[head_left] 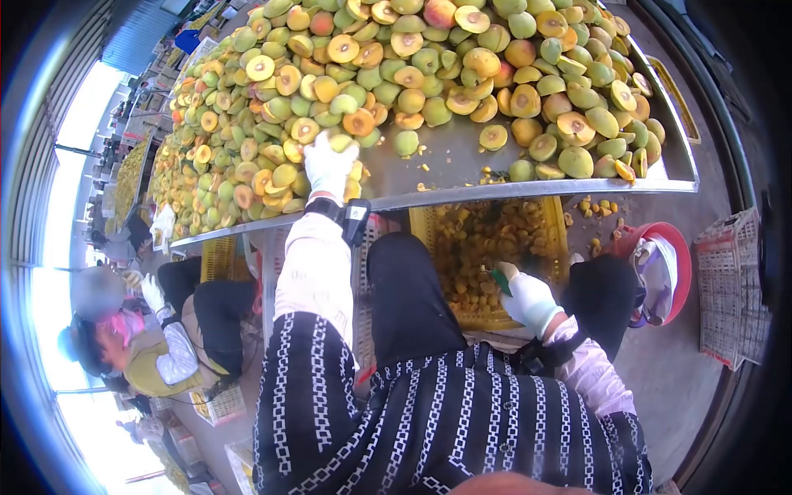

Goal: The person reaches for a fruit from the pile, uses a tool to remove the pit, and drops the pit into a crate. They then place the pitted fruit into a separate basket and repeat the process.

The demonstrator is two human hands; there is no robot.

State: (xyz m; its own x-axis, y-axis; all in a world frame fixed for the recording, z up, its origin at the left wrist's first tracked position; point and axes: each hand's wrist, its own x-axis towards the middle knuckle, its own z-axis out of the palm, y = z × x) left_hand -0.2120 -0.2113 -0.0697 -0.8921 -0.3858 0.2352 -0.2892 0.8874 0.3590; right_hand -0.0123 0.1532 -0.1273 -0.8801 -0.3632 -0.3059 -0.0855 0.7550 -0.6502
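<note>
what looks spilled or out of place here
Small orange pieces lie loose, apparently on the floor, between the yellow crate and the red bucket; they look spilled because they sit outside both containers.

Green-and-orange fruit (pixel 408 77), many halved, heaped

From where I stand, the fruit (pixel 346 51) lies heaped on the surface (pixel 437 196) before the seated person, deepest toward the left and back, with the left grip (pixel 330 167) among the pieces by the near edge. Below that edge, between the knees (pixel 404 289), sits a bin (pixel 560 239) with more fruit in it, the right grip (pixel 530 303) and its tool (pixel 501 281) over its near right part. A co-worker (pixel 177 346) sits off to the left; right of the right knee stands a bucket (pixel 684 268), and farther right a crate (pixel 730 285).
</note>
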